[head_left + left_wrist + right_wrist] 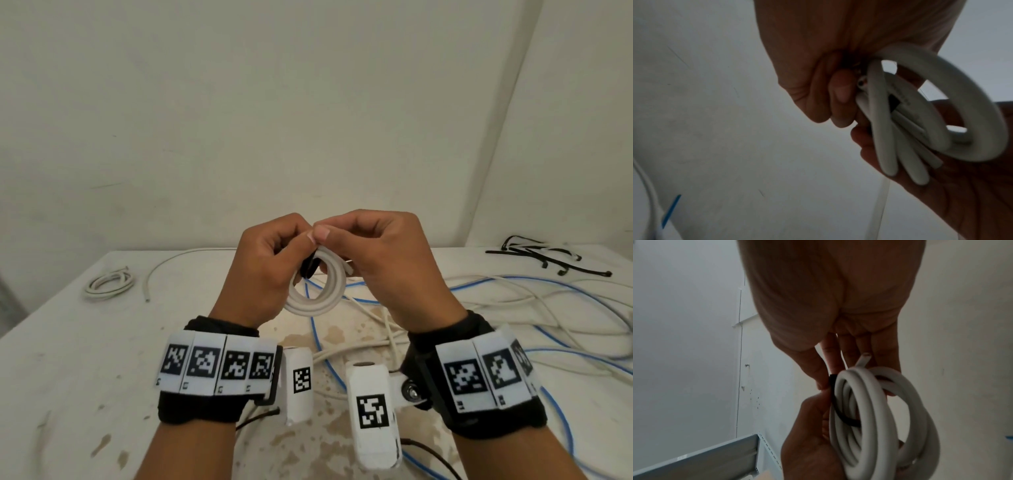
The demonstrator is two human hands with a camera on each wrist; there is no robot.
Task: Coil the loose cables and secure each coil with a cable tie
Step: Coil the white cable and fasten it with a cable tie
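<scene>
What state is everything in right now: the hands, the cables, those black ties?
White coil: wound, held above the table by both hands.
Black cable tie: looped round the coil; fastening not visible.
Left hand: grips the coil.
Right hand: pinches at the coil's top.
Small coil: wound, lying on the table.
Loose cables: uncoiled, tangled.
Spare ties: lying unused.

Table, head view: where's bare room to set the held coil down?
Free: the table's near-left, before the finished coil and the loose white cable. Crowded: right half under tangled white and blue cables; black cable ties fill the far-right corner. Both hands hold the white coil.
</scene>
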